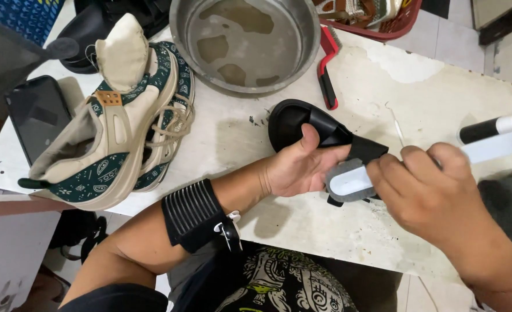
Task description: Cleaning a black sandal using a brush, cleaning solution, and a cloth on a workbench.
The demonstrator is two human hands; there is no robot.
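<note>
The left hand (296, 167) has its fingers wrapped under a black sandal (319, 134), thumb pressed on top, so the sandal is held just above the table (302, 222), toe end pointing toward the basin. The right hand (426, 193) has its fingers closed round the pale handle of a brush (351, 181); the brush head, grey bristles round a white back, lies against the near end of the sandal, right beside the left fingertips.

By the look of it the step in hand is scrubbing the sandal: brush and strap are in contact, both grips firm. The next move would call for short strokes along the strap while the left hand keeps the sandal steady and turns it to bring fresh faces up.

Further out, a metal basin (247, 43) with a little murky water stands at the far edge of the table, a red brush (327, 66) just beside it. A tan and green sneaker (123, 124) lies to the left, next to a dark phone (36, 115). A black marker (493, 128) and a dark cloth (507, 196) lie to the right.
</note>
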